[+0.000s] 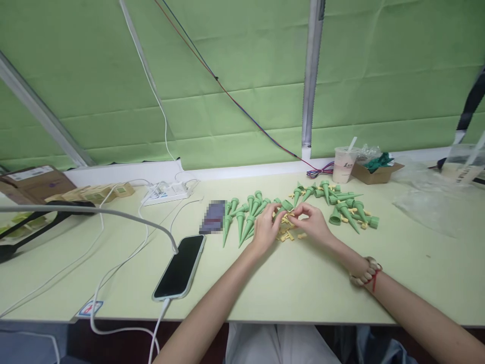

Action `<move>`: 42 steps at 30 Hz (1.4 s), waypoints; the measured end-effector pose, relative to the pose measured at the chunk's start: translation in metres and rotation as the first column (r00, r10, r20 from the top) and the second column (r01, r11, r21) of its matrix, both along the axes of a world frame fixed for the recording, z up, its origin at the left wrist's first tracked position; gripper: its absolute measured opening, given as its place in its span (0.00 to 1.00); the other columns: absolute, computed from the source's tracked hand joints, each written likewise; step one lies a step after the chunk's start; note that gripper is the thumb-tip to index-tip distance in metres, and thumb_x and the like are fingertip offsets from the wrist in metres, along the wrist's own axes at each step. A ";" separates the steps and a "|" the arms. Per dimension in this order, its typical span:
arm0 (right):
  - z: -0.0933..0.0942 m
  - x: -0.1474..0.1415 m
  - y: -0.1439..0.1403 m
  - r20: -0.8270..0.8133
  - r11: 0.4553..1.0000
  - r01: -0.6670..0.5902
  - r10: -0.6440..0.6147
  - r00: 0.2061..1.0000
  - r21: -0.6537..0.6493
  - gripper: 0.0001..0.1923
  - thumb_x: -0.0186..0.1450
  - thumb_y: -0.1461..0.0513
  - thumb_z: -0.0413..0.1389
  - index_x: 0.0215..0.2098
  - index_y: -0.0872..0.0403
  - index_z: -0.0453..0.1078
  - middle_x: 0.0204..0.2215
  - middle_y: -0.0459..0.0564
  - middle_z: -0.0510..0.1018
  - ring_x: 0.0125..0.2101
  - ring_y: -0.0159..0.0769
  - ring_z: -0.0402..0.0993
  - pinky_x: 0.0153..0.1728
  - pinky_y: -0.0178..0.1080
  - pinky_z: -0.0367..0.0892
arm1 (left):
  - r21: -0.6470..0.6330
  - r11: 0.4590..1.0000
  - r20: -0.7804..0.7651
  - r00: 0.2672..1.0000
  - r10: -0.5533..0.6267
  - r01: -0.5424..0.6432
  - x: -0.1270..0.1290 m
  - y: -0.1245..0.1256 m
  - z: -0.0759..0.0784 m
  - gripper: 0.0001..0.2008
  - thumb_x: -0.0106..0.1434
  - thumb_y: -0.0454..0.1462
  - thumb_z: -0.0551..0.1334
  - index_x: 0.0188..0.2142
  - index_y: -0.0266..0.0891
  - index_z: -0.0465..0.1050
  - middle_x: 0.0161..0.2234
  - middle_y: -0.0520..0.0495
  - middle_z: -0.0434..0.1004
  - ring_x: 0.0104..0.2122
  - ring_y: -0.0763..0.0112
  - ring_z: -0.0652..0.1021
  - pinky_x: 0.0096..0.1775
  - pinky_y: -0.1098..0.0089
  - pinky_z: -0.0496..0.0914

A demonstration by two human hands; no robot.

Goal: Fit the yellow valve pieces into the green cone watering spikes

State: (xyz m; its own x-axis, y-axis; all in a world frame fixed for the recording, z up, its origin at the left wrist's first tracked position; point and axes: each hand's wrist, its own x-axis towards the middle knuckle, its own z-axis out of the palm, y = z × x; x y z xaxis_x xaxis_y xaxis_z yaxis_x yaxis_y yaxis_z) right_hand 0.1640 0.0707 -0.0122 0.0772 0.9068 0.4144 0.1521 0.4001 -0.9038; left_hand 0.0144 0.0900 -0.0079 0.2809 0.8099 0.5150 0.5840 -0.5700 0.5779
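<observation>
Head view: at centre frame, left hand [265,228] and right hand [311,222] together pinch a green plastic cone [285,207] above small yellow plastic pieces [286,233] on the pale green desk [295,283]; black smartphone [180,266] lower left.

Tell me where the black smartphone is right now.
The black smartphone lies screen-up on the pale green table, left of the left hand, plugged into a white cable.

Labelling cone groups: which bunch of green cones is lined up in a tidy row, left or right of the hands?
The green cones on the left, beside the phone, lie side by side, tips toward the person. The green cones on the right are scattered among small yellow pieces.
</observation>
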 end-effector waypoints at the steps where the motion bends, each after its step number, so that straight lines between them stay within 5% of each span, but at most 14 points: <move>1: -0.001 0.001 0.000 0.098 0.995 0.037 -0.046 0.994 0.092 0.14 0.52 0.57 0.59 0.20 0.58 0.61 0.25 0.49 0.65 0.29 0.31 0.64 0.21 0.30 0.65 | -0.021 1.000 -0.004 1.000 -0.004 0.004 0.001 -0.001 0.000 0.16 0.63 0.45 0.50 0.44 0.39 0.64 0.41 0.49 0.69 0.36 0.77 0.70 0.34 0.77 0.60; 4: -0.002 0.002 0.000 0.200 0.990 0.040 -0.067 0.978 0.136 0.13 0.54 0.57 0.57 0.21 0.58 0.63 0.27 0.50 0.67 0.30 0.32 0.65 0.21 0.29 0.64 | -0.080 0.996 0.009 1.000 0.028 -0.027 0.002 -0.002 -0.001 0.15 0.63 0.45 0.49 0.45 0.40 0.64 0.41 0.50 0.70 0.37 0.76 0.70 0.35 0.76 0.60; 7: 0.001 0.000 0.000 0.008 0.989 -0.031 0.033 0.999 -0.146 0.19 0.50 0.51 0.60 0.31 0.57 0.66 0.33 0.51 0.69 0.29 0.31 0.67 0.21 0.31 0.67 | -0.131 0.989 0.080 0.993 0.083 -0.072 0.002 -0.001 -0.002 0.16 0.64 0.45 0.46 0.46 0.39 0.62 0.40 0.48 0.70 0.37 0.75 0.71 0.36 0.74 0.60; 11: 0.007 -0.003 -0.003 -0.265 0.894 -0.216 0.115 0.958 -0.393 0.26 0.50 0.47 0.60 0.39 0.56 0.67 0.33 0.51 0.70 0.26 0.29 0.67 0.20 0.31 0.69 | -0.136 0.990 0.157 0.986 0.061 -0.040 0.000 -0.001 -0.002 0.16 0.65 0.45 0.45 0.47 0.40 0.60 0.40 0.49 0.70 0.38 0.76 0.71 0.38 0.74 0.61; 22: 0.005 -0.003 -0.005 -0.440 0.797 -0.412 0.208 0.874 -0.442 0.20 0.51 0.52 0.62 0.38 0.54 0.71 0.35 0.48 0.69 0.29 0.25 0.66 0.23 0.25 0.67 | -0.051 0.999 0.132 0.991 0.009 -0.002 -0.001 -0.004 -0.001 0.15 0.64 0.44 0.48 0.47 0.43 0.62 0.43 0.51 0.70 0.40 0.76 0.70 0.40 0.74 0.62; 29: 0.004 -0.004 -0.005 -0.204 0.919 -0.157 0.086 0.975 -0.362 0.22 0.47 0.51 0.64 0.31 0.57 0.66 0.26 0.46 0.68 0.25 0.26 0.64 0.21 0.28 0.65 | -0.106 0.994 0.099 0.995 -0.029 0.039 0.001 -0.002 -0.005 0.19 0.64 0.46 0.47 0.49 0.40 0.61 0.41 0.48 0.69 0.37 0.76 0.70 0.38 0.75 0.62; 32: 0.001 -0.003 -0.005 0.066 0.993 0.045 -0.037 0.997 -0.111 0.16 0.50 0.54 0.61 0.24 0.58 0.63 0.22 0.47 0.67 0.24 0.29 0.64 0.21 0.30 0.63 | -0.107 0.990 0.053 0.995 -0.084 0.089 0.003 -0.001 -0.005 0.19 0.65 0.46 0.44 0.43 0.37 0.65 0.37 0.47 0.69 0.35 0.76 0.69 0.36 0.75 0.61; 34: 0.000 -0.001 -0.004 0.233 0.987 0.117 -0.140 0.962 0.110 0.13 0.53 0.57 0.57 0.21 0.57 0.61 0.22 0.48 0.67 0.25 0.29 0.63 0.21 0.30 0.61 | -0.108 0.989 0.026 0.994 -0.102 0.105 0.004 -0.001 -0.004 0.19 0.65 0.45 0.43 0.39 0.36 0.65 0.34 0.47 0.69 0.34 0.76 0.68 0.35 0.76 0.60; 36: 0.000 0.000 -0.004 0.283 0.976 0.131 -0.177 0.943 0.173 0.11 0.54 0.58 0.56 0.21 0.57 0.61 0.23 0.48 0.68 0.25 0.30 0.64 0.21 0.30 0.61 | -0.116 0.990 0.024 0.996 -0.082 0.084 0.004 -0.001 -0.004 0.18 0.65 0.45 0.43 0.40 0.37 0.65 0.34 0.48 0.68 0.34 0.76 0.68 0.35 0.76 0.59; 39: 0.001 -0.001 -0.003 0.155 0.994 0.079 -0.066 0.986 -0.078 0.16 0.52 0.53 0.59 0.30 0.57 0.65 0.30 0.51 0.70 0.25 0.30 0.66 0.19 0.31 0.64 | -0.124 0.991 0.048 0.998 -0.046 0.052 0.003 0.000 -0.005 0.19 0.65 0.45 0.43 0.43 0.37 0.64 0.34 0.48 0.68 0.34 0.77 0.68 0.34 0.76 0.59; 42: 0.003 -0.003 -0.003 -0.090 0.920 -0.101 0.072 0.993 -0.378 0.24 0.50 0.47 0.59 0.35 0.57 0.67 0.33 0.52 0.69 0.23 0.29 0.66 0.17 0.32 0.66 | -0.097 0.995 0.078 0.997 -0.028 0.036 0.002 0.002 -0.007 0.18 0.66 0.44 0.42 0.43 0.37 0.63 0.36 0.48 0.69 0.35 0.77 0.68 0.35 0.76 0.60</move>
State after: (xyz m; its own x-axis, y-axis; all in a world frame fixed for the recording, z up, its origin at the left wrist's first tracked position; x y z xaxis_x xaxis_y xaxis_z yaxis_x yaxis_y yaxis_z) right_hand 0.1609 0.0679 -0.0087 0.0085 0.9995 0.0318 0.0607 0.0312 -0.9977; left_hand 0.0162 0.0916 -0.0145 0.2704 0.8489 0.4541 0.5182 -0.5259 0.6745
